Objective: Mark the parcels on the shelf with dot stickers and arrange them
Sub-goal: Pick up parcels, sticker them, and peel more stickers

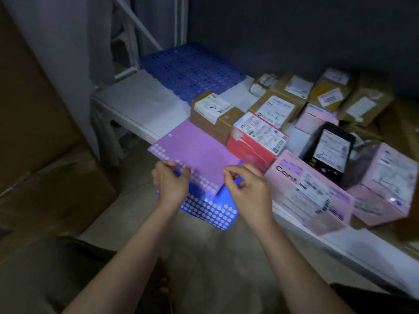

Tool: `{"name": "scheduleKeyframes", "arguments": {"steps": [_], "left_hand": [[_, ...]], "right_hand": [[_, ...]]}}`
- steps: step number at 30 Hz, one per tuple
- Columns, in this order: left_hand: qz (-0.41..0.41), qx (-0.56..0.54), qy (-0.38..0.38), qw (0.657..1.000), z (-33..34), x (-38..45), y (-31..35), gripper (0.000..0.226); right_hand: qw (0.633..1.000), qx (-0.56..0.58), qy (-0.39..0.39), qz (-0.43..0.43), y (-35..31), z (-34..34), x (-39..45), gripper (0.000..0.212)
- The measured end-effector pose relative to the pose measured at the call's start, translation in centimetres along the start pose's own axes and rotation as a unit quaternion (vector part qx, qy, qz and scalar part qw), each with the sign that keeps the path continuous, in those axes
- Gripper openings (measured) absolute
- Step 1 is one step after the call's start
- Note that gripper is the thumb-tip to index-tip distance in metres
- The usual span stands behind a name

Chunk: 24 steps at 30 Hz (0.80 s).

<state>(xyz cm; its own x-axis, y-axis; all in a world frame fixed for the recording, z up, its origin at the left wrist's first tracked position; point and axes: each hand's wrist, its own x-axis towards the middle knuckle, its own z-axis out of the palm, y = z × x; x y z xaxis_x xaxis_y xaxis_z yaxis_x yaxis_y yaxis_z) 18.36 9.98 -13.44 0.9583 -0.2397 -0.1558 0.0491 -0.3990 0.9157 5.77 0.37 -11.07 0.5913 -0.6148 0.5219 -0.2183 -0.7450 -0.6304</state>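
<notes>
The left hand (171, 180) pinches the near edge of a purple dot-sticker sheet (195, 152), thumb and fingers curled on it. The right hand (246, 189) has its grip curled at the sheet's right near corner, thumb and forefinger close together; whether they hold a sticker cannot be told. Under the purple sheet lies a blue dot-sticker sheet (210, 210), its white dots in rows, overhanging the near edge of the white shelf (140, 109). Parcels crowd the shelf to the right: a brown cardboard box (215, 118) just beyond the purple sheet, a red box (254, 141) beside it, a long pink box (310, 193) nearest, a black box (328, 152) behind that. A blue perforated plastic panel (192, 71) lies far left.
</notes>
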Motion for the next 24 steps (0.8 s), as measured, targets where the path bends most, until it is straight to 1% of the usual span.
{"name": "scheduleKeyframes", "arguments": {"steps": [4, 6, 9, 11, 13, 17, 20, 22, 24], "left_hand": [[0.093, 0.037, -0.094, 0.991, 2.4, -3.6, 1.7, 0.029], [0.143, 0.067, -0.136, 0.978, 4.0, -5.3, 2.6, 0.027], [0.224, 0.094, -0.173, 0.954, 6.2, -8.1, 4.4, 0.025], [0.282, 0.111, -0.194, 0.933, 7.6, -9.9, 5.5, 0.027], [0.339, 0.125, -0.217, 0.907, 8.9, -11.5, 6.5, 0.028], [0.444, 0.158, -0.233, 0.85, 11.4, -13.5, 8.1, 0.044], [0.465, 0.216, -0.253, 0.82, 12.7, -13.5, 8.7, 0.037], [0.462, 0.237, -0.256, 0.815, 13.2, -13.4, 8.6, 0.038], [0.458, 0.239, -0.251, 0.819, 13.5, -13.2, 8.1, 0.041]], "right_hand": [[0.996, -0.076, 0.042, -0.004, 2.2, -6.7, -2.7, 0.01], [0.993, -0.099, 0.058, 0.003, 3.2, -9.9, -3.7, 0.008], [0.986, -0.152, 0.062, 0.016, 4.5, -13.9, -4.9, 0.008], [0.98, -0.188, 0.066, 0.023, 5.6, -16.0, -5.6, 0.007], [0.975, -0.206, 0.072, 0.032, 6.8, -17.6, -6.1, 0.013], [0.975, -0.206, 0.073, 0.028, 9.2, -19.3, -6.2, 0.011], [0.977, -0.204, 0.056, 0.004, 10.5, -19.3, -5.8, 0.007], [0.973, -0.223, 0.055, -0.018, 10.9, -19.1, -5.1, 0.008], [0.972, -0.23, 0.047, -0.028, 11.2, -19.0, -4.3, 0.012]]}}
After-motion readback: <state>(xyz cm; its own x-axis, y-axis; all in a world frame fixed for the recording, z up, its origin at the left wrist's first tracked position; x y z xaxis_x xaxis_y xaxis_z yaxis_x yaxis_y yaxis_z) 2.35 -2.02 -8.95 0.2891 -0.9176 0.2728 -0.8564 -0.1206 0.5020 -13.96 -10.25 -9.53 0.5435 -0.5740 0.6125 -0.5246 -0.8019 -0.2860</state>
